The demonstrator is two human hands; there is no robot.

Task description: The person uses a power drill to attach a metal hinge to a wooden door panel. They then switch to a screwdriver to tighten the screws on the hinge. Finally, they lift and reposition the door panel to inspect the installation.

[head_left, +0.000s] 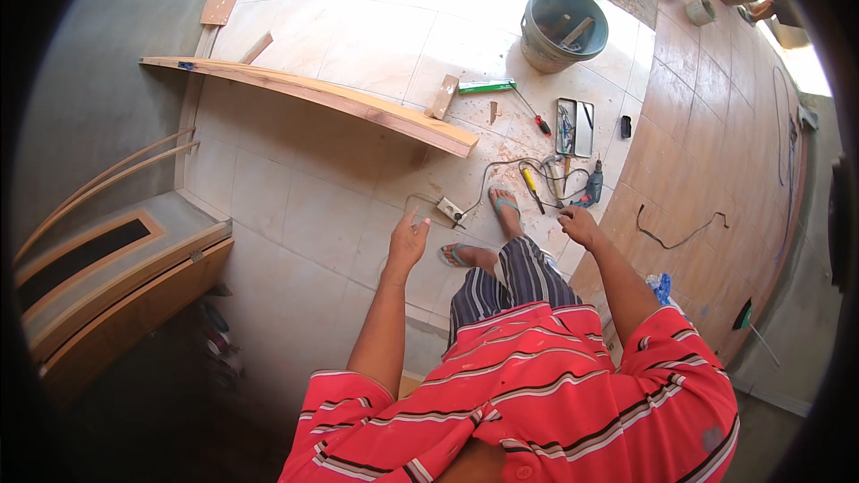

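My left hand (409, 240) is held over the tiled floor with its fingers a little apart, and I see nothing in it. Closest to it is a white power socket block (450, 209) with a dark cord plugged in. My right hand (582, 226) is closed, fingers curled together; whatever it holds, if anything, is too small to make out. Just beyond it lie a corded drill (592, 186), a hammer (559, 181) and a yellow-handled tool (531, 186). A red-and-black screwdriver (542, 123) and an opened case of bits (574, 127) lie farther off.
A long wooden plank (331, 103) stretches from the left wall toward the middle. Beyond it are a green-and-white box (487, 87), a wood block (443, 97) and a large bucket (564, 29). A wooden panel structure (134, 295) stands left. A black cable (676, 241) lies right.
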